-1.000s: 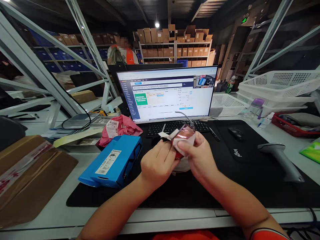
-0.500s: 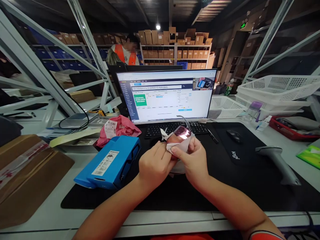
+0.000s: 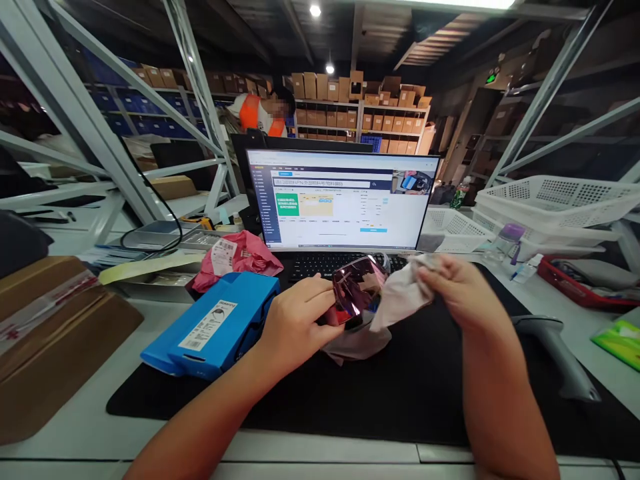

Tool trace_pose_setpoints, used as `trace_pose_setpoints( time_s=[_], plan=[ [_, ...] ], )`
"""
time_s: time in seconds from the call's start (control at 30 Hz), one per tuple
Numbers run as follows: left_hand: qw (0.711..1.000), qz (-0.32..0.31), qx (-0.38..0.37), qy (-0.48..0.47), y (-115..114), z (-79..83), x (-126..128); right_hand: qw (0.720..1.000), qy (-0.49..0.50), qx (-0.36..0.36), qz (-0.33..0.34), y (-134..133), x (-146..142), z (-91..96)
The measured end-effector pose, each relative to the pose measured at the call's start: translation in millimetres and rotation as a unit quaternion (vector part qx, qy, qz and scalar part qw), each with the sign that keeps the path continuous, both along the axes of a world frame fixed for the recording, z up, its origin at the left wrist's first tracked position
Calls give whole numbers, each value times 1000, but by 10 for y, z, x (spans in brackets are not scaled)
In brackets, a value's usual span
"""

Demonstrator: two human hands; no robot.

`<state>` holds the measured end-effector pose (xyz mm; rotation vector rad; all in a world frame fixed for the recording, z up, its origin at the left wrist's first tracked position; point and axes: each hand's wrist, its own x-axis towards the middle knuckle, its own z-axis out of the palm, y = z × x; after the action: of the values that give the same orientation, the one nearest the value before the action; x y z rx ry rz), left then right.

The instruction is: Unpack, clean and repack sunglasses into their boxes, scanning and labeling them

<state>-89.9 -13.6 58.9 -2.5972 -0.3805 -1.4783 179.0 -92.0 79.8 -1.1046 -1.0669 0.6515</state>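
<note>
My left hand (image 3: 303,310) grips a pair of sunglasses (image 3: 357,287) with large, mirrored pinkish lenses, over the black desk mat (image 3: 410,393). To their right, my right hand (image 3: 455,283) is closed on a pale cleaning cloth (image 3: 403,293), which hangs from the fingers beside the lenses. Beneath the sunglasses lies another pale piece of fabric (image 3: 357,345). A blue box (image 3: 213,327) with a white label stands left of my left hand.
Behind the hands are a keyboard (image 3: 315,267) and a lit monitor (image 3: 345,200). A pink package (image 3: 245,257) and a cardboard box (image 3: 55,347) sit on the left. On the right are a barcode scanner (image 3: 560,347) and white baskets (image 3: 555,200). A person in an orange vest (image 3: 257,117) is beyond.
My right hand has moved right, drawing the cloth away from the sunglasses. More of the lenses shows in my left hand. The camera view has tilted up slightly.
</note>
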Motion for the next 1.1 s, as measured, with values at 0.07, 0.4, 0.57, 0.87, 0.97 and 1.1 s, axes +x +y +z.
trace_pose_setpoints(
  time_s=[0.07,0.4,0.57,0.87,0.97,1.1],
  plan=[
    [1000,-25,-2,2,-3,44,-30,980,-27,97,-171,-61,143,40],
    [996,-19,17,80,-73,-27,-17,888,-379,200,-167,-214,-883,-184],
    [998,24,58,-8,3,-53,-15,802,-530,260,-89,-181,-1234,-327],
    [997,-13,69,30,33,-80,11,893,-377,202,-142,-44,-898,-264],
    [996,-7,83,20,42,-101,23,845,-444,267,-134,-54,-978,-351],
    [994,2,109,7,63,-124,41,814,-488,302,-95,-54,-1050,-406]
  ],
)
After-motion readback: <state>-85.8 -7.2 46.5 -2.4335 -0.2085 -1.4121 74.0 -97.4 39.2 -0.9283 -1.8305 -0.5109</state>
